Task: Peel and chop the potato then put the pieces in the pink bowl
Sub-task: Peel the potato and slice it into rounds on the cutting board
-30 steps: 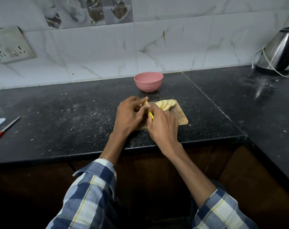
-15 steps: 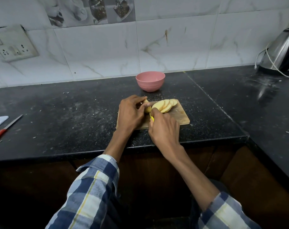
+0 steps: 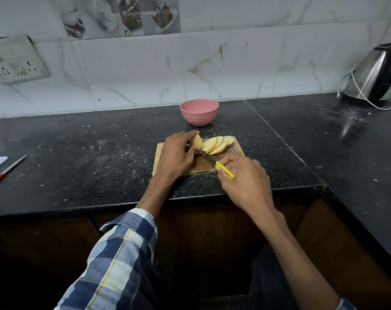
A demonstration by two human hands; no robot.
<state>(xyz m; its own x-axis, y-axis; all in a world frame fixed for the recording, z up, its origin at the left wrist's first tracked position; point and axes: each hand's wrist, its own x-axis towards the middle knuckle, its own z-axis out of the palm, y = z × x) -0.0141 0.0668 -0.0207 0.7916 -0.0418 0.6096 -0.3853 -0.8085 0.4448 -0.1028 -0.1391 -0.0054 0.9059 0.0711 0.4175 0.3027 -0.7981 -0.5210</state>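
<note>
A small wooden cutting board (image 3: 235,147) lies near the counter's front edge. On it my left hand (image 3: 175,156) grips the uncut end of the potato (image 3: 196,141), fingers curled over it. Several pale slices (image 3: 216,144) lean in a row to the right of that piece. My right hand (image 3: 246,183) holds a knife by its yellow handle (image 3: 223,169); the dark blade (image 3: 206,158) points up-left, its tip just below the potato piece. The pink bowl (image 3: 199,111) stands behind the board, close to the wall, and looks empty.
A black stone counter (image 3: 89,157) runs left and turns a corner on the right. A steel kettle (image 3: 375,74) with a white cord stands at the far right. A red-handled knife (image 3: 5,172) and a white object lie at the left edge. A socket plate (image 3: 15,60) hangs on the tiled wall.
My right hand has drawn back toward me and to the right, pulling the knife out from the potato. The freshly cut slices now show in full. My left hand stays on the potato end.
</note>
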